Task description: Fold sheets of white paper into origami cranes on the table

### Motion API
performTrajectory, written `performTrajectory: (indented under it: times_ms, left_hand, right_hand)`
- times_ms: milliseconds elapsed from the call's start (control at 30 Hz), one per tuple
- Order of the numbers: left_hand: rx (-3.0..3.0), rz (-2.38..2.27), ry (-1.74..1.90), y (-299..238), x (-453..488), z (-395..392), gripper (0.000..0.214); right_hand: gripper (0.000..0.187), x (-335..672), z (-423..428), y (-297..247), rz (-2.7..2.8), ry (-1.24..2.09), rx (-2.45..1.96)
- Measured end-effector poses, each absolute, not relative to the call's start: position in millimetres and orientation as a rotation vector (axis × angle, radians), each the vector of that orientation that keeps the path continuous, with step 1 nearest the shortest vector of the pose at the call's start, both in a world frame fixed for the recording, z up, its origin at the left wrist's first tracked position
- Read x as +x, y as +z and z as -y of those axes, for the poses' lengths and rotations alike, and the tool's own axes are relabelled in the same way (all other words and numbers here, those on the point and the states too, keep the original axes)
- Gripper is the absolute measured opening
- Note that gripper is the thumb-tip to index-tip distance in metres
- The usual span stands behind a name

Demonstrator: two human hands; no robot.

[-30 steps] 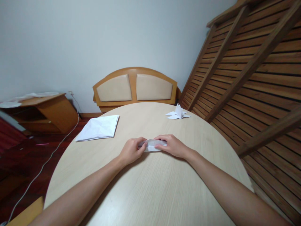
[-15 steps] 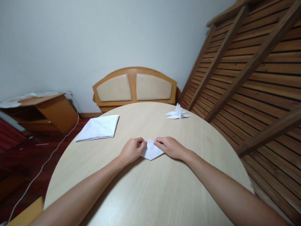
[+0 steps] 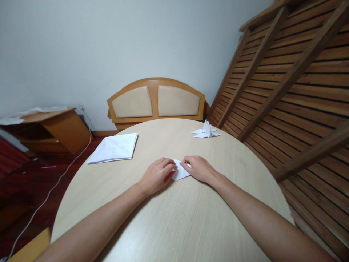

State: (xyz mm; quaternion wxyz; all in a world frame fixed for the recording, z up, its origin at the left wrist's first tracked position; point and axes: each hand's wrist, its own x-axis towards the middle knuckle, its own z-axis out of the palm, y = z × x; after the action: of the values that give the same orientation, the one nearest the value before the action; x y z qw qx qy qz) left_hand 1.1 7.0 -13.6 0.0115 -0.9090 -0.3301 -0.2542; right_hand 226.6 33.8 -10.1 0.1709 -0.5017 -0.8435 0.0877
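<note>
A small piece of folded white paper (image 3: 180, 172) lies on the round table in front of me, its near edge coming to a blunt point. From the left, my left hand (image 3: 158, 174) covers part of it, curled fingers and thumb closed on the paper's left side. My right hand (image 3: 198, 168) grips the opposite side between thumb and bent fingers. Much of the paper's outline is hidden beneath both hands.
Folded white origami cranes (image 3: 206, 130) stand near the table's far right edge. A stack of white paper (image 3: 113, 147) lies at the far left. Beyond the round table (image 3: 169, 225) are a padded headboard (image 3: 155, 98), slatted wooden panels (image 3: 297, 94) and a low cabinet (image 3: 64, 129).
My left hand has shifted right and over the paper, covering more of it. The paper has turned slightly and moved a little away from me. My right hand has barely moved.
</note>
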Motion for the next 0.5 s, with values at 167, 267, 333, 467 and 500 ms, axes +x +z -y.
performTrajectory:
  times_ms: [167,267,333,467,500]
  left_hand:
    - [-2.935,0.994,-0.684,-18.7,0.0,-9.7,0.021]
    - [-2.977,1.035,-0.628,-19.3,-1.5,-9.6,0.023]
    - [-2.98,1.072,-0.618,-17.9,-2.0,-8.5,0.024]
    - [-2.988,1.121,-0.606,-14.7,-2.6,-7.1,0.027]
    - [-2.991,1.132,-0.608,-14.3,-2.8,-7.2,0.027]
  right_hand:
    - [0.027,229.1,-34.9,-9.3,2.381,0.213,-1.467]
    - [0.027,230.9,-36.2,-9.5,2.395,0.169,-1.426]
    - [0.027,232.0,-37.7,-9.8,2.397,0.121,-1.36]
    - [0.024,231.6,-39.1,-9.8,2.451,0.108,-1.04]
    - [0.025,231.0,-38.6,-9.6,2.477,0.136,-0.956]
